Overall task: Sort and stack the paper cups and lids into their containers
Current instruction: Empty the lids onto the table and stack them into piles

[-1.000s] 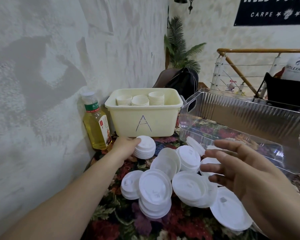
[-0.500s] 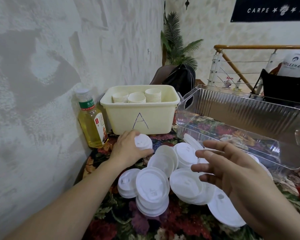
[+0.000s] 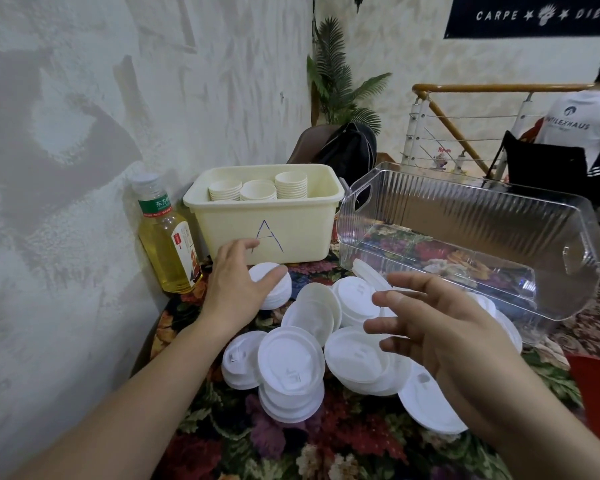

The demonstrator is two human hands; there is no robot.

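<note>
Now your left hand (image 3: 236, 289) grasps a lid stack (image 3: 274, 287), frame centre-left.
Your right hand (image 3: 440, 327) hovers, fingers (image 3: 388, 327) released.

Soft, even indoor light; glare glints on the clear bin (image 3: 465, 216) (edges bow, wide-angle).

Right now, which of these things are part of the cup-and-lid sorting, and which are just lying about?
Part of the job:
- white lids heaped on the table
- small lid stack under the left hand
- paper cups
- bin marked A
- clear container

Just lying about:
- tea bottle
- black bag
- potted palm
</note>
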